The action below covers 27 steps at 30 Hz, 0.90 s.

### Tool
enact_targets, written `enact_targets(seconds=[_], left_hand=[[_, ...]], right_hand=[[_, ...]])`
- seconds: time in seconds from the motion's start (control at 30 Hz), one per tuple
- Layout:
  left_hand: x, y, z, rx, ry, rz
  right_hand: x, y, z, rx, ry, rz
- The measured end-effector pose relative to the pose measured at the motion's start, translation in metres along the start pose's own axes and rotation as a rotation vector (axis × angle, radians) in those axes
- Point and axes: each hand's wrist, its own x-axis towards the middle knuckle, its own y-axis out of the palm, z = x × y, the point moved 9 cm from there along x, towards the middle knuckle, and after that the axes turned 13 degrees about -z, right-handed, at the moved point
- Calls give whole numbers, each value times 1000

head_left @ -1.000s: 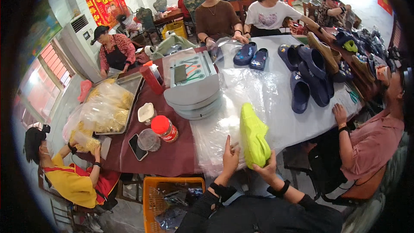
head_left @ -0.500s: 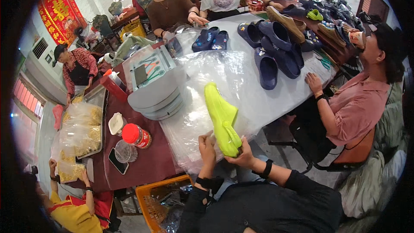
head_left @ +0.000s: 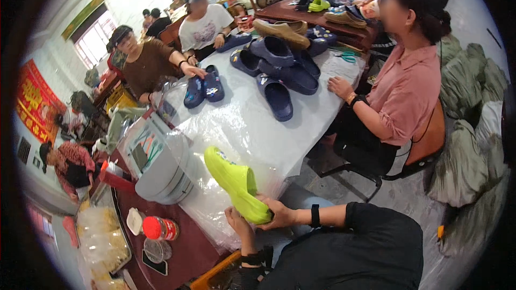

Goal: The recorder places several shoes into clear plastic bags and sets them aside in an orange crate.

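A lime-green clog shoe [head_left: 235,181] lies tilted over clear plastic bags [head_left: 215,204] at the near edge of the white table [head_left: 252,123]. My right hand [head_left: 278,214] grips the clog's heel end from the right. My left hand [head_left: 238,221] sits just under the heel, fingers touching its lower edge. Both forearms wear dark wristbands.
Several navy clogs [head_left: 279,70] lie across the table. A person in a pink shirt [head_left: 406,94] sits at the right, two more at the far side. A stack of grey lidded bins [head_left: 161,177], a red-lidded jar [head_left: 159,228] and bagged goods [head_left: 105,241] stand left. Green sacks [head_left: 467,129] pile at right.
The view has swung left and tilted, so the table now runs diagonally. The green clog has stayed in both hands, sinking lower toward the table's near edge.
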Motion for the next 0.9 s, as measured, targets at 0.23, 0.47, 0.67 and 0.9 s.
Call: enact_targets(seconds=[0.23, 0.47, 0.67, 0.9], left_hand=[[0, -2, 2, -7, 39, 26], [2, 0, 6, -55, 74, 83], [0, -2, -4, 88, 174, 83], [-8, 8, -13, -64, 85, 65]], right_hand=[[-1, 2, 3, 44, 14, 56], [-6, 11, -9, 61, 81, 100], [-3, 9, 0, 55, 28, 96], [-2, 10, -1, 77, 48, 152]])
